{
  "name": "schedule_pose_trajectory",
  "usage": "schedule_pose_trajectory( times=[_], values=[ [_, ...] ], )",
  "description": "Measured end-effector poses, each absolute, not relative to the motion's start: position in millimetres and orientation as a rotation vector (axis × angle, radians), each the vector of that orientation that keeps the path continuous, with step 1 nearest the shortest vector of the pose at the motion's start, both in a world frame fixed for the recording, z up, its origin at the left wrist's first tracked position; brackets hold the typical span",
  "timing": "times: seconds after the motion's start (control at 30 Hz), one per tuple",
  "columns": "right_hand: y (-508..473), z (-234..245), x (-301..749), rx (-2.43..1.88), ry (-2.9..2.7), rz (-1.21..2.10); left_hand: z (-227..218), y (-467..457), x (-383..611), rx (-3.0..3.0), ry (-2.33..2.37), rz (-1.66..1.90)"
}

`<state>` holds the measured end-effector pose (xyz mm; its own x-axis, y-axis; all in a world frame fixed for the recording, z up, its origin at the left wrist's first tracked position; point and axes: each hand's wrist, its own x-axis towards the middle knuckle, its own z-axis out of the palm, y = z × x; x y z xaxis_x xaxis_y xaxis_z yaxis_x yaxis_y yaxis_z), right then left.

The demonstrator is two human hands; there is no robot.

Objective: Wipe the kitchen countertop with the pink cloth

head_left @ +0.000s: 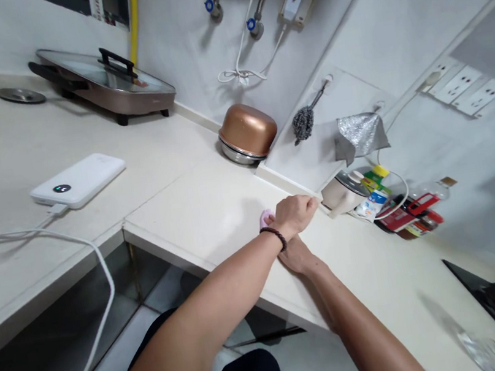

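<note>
My left hand [295,212] reaches across the pale counter [214,209], a dark bead bracelet on its wrist. Its fingers are curled closed at the wall corner, right beside the handle of a small white electric pot [337,194]. What they grip, if anything, is hidden. My right hand [296,257] lies on the counter under the left wrist, which covers its fingers. A small pink thing [265,217], perhaps a cloth, peeks out just beyond where those fingers are.
An upturned copper pot [248,128] stands in the corner, with an electric skillet [106,82] under a glass lid behind it. A white power bank [79,181] with a cable lies at left. Bottles and packets [400,212] crowd behind the white pot. A scrubber [303,121] and a foil cloth [358,135] hang on the wall.
</note>
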<state>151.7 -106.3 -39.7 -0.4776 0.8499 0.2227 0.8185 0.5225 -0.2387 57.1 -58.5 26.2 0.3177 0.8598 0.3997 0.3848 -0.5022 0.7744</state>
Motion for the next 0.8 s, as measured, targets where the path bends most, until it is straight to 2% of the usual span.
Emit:
schedule_pose_trajectory(
  times=[0.3,0.5,0.67,0.8],
  values=[
    [-201,-36,120,-1.688,-2.474,0.197,25,-48,47,2.067,1.199,1.159],
    [-209,-25,140,-1.596,-2.362,0.372,22,-46,46,2.068,1.240,1.140],
    [-149,2,191,-1.596,-1.851,0.033,20,-46,49,2.114,1.213,1.111],
    [-102,-6,220,-1.567,-1.548,-0.198,17,-47,52,2.148,1.218,1.076]
  ],
)
